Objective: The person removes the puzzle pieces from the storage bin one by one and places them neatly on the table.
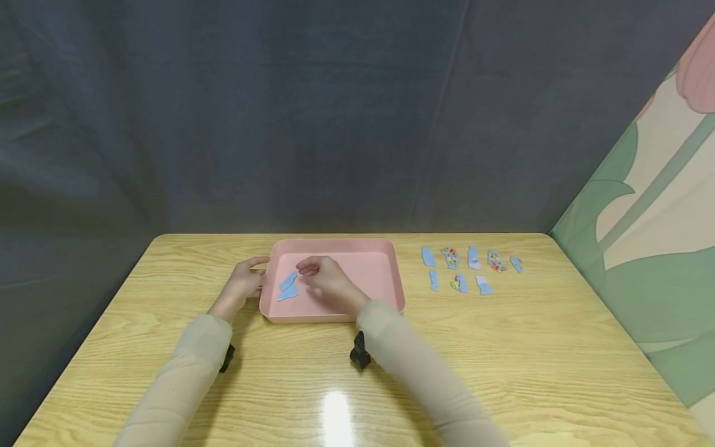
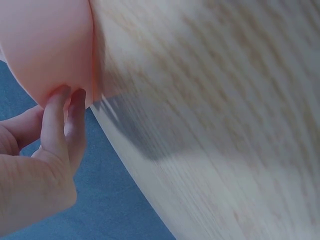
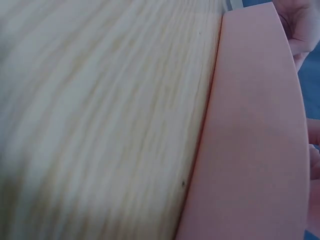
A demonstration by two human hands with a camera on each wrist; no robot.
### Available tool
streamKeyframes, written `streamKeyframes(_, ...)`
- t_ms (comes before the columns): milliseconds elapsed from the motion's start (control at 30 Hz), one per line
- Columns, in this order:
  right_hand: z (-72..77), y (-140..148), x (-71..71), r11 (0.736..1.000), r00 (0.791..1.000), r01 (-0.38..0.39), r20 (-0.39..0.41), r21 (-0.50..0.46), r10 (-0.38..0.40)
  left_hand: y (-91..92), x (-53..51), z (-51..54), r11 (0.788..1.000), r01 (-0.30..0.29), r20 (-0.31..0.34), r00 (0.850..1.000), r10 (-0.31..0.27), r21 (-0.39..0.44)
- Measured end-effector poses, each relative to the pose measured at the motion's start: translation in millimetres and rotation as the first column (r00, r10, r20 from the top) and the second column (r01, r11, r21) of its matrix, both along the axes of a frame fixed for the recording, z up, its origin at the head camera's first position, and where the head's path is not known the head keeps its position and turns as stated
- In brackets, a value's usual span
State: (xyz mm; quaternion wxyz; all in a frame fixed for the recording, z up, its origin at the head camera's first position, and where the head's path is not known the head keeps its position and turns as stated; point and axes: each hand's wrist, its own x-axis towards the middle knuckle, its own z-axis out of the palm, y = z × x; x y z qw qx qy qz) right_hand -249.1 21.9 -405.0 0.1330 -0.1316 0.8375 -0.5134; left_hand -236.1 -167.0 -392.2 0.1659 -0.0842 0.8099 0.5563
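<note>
A shallow pink tray (image 1: 357, 318) rests on the table. At its left end my left hand (image 1: 246, 280) holds the edge; in the left wrist view its fingertips (image 2: 62, 92) press the outer wall near a corner, while another digit reaches behind the rim. Over the tray's left half is my right hand (image 1: 329, 277), fingers loosely bent, with nothing visible between thumb and fingertips. Just left of those fingertips, an upper blue puzzle piece (image 1: 288, 280) lies against a lower blue piece (image 1: 288, 293) on the tray floor. In the right wrist view the tray wall hides most of this hand.
Right of the tray, several puzzle pieces lie in two rows, among them a plain blue piece (image 1: 428, 256) and a multicoloured piece (image 1: 496, 261). Behind the wooden table (image 1: 530, 360) hangs a dark curtain (image 1: 357, 118). A flower-patterned cloth (image 1: 665, 248) borders the right side.
</note>
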Motion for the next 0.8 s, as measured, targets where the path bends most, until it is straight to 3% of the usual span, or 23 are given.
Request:
streamKeyframes(267, -9.9, -11, -6.2, 0.999, 0.999, 0.018, -0.030, 0.036, -0.017, -0.3, 0.0, -0.9, 1.000, 0.003, -0.004, 1.000, -0.002, 0.015)
streamKeyframes(467, -16.7, -17, -9.5, 0.993, 0.998, 0.022, -0.064, 0.116, -0.014, -0.4, 0.5, 0.3, 1.000, -0.001, 0.004, 1.000, 0.001, 0.011)
streamKeyframes(667, -18.2, -21, -9.4, 0.981, 0.997, -0.023, -0.071, 0.192, 0.038, -0.7, 0.0, 0.3, 1.000, 0.000, 0.014, 1.000, 0.000, 0.008)
streamKeyframes(800, -14.3, -23, -7.8, 0.958, 0.990, -0.074, -0.092, 0.277, 0.103, -0.4, -0.8, 0.3, 1.000, 0.000, 0.020, 1.000, 0.000, 0.005)
